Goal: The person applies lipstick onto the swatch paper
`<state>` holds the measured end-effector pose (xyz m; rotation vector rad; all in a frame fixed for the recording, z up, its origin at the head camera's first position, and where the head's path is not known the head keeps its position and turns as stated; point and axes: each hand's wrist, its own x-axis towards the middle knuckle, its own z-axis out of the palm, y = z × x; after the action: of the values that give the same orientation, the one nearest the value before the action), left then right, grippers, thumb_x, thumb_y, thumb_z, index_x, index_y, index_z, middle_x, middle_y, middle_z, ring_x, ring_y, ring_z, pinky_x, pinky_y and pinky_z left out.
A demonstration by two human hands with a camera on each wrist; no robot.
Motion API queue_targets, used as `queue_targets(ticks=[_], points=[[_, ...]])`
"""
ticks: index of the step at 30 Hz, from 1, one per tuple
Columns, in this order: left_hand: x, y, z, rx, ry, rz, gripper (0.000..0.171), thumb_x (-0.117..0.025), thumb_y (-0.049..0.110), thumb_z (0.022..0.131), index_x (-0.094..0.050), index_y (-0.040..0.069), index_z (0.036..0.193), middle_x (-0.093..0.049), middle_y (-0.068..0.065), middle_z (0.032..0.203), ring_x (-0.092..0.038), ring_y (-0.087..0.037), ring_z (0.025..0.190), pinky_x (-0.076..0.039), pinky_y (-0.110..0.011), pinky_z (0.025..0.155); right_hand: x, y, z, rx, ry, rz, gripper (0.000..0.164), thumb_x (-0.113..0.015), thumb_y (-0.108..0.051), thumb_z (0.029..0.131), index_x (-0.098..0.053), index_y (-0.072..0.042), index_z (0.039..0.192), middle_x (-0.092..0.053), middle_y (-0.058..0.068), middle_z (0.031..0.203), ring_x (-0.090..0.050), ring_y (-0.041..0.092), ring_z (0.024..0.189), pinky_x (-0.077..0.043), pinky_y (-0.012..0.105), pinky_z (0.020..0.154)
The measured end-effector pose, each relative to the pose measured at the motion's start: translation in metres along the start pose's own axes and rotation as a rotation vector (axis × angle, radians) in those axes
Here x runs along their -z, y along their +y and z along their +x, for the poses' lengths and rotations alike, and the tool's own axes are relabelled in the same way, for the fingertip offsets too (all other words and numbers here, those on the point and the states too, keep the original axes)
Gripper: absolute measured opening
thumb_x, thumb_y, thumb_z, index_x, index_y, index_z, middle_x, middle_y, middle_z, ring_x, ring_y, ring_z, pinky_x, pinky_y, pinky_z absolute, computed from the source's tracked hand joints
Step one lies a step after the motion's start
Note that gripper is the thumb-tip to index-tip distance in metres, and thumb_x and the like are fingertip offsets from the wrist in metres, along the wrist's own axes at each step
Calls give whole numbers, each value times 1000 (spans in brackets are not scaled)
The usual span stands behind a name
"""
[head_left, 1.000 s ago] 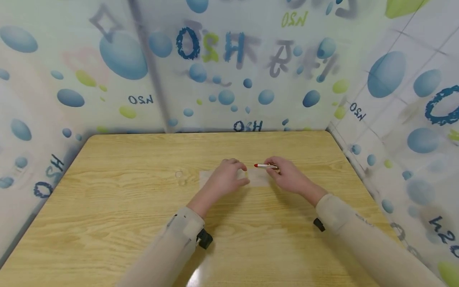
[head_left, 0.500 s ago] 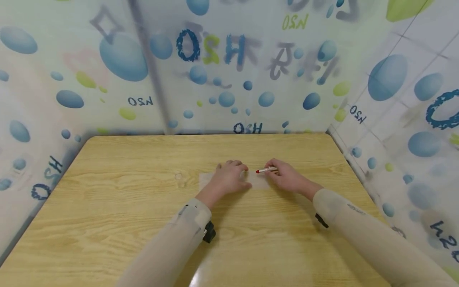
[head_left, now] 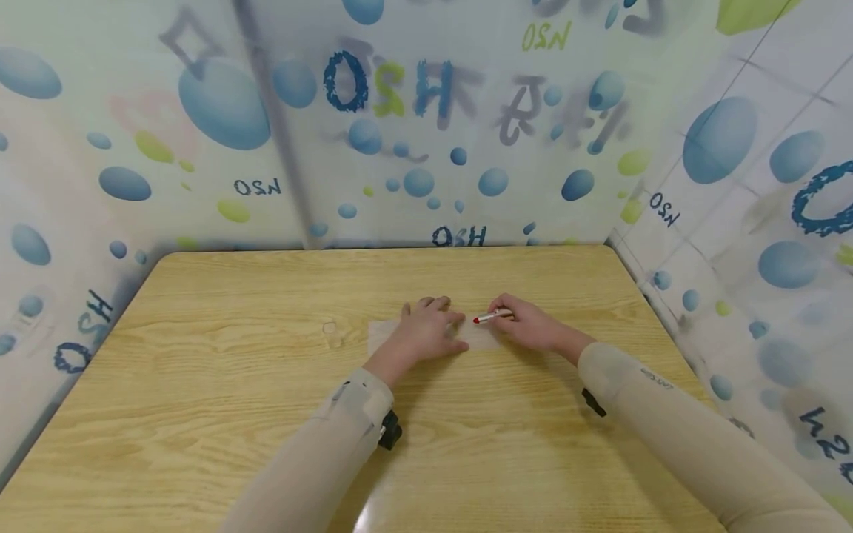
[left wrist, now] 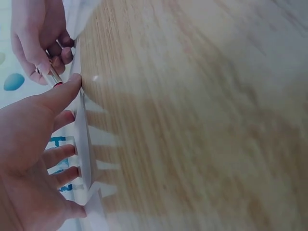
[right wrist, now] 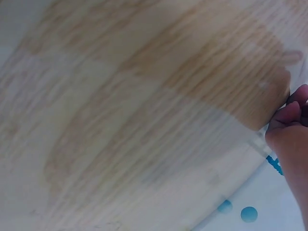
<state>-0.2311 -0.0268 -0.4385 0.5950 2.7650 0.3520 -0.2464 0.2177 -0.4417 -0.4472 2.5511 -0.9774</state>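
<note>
A thin pale sheet, perhaps paper [head_left: 380,334], lies on the wooden table. Across its middle my left hand [head_left: 426,333] rests with fingers spread and fingertips on the sheet, as the left wrist view shows at its raised, creased edge [left wrist: 85,159]. To the right, my right hand [head_left: 529,323] pinches a slim white and silver marker-like pen [head_left: 494,316] with a red end. That red end points left, towards the left thumb and index finger; I cannot tell whether it touches the sheet. In the right wrist view the right hand [right wrist: 291,127] is partly cut off and the pen is hidden.
A small clear object [head_left: 332,333], see-through and hard to make out, lies left of the sheet. The wooden table [head_left: 233,400] meets a wall [head_left: 400,148] printed with blue and green drops at the back. Another printed wall [head_left: 726,222] borders the right side.
My left hand has come down flatter over the sheet and slightly to the right. The pen in my right hand has dropped a little, its red end tilting downward.
</note>
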Motion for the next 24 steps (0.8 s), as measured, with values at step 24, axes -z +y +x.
queue_targets(ticks=[24], points=[[-3, -3, 3, -20, 8, -41, 64, -69, 60, 99, -55, 33, 156, -33, -8, 175, -27, -39, 162, -21, -76, 126, -3, 5, 3, -19, -6, 52, 25, -54, -29, 112, -58, -11, 128, -59, 19, 148, -54, 38, 143, -43, 59, 121]])
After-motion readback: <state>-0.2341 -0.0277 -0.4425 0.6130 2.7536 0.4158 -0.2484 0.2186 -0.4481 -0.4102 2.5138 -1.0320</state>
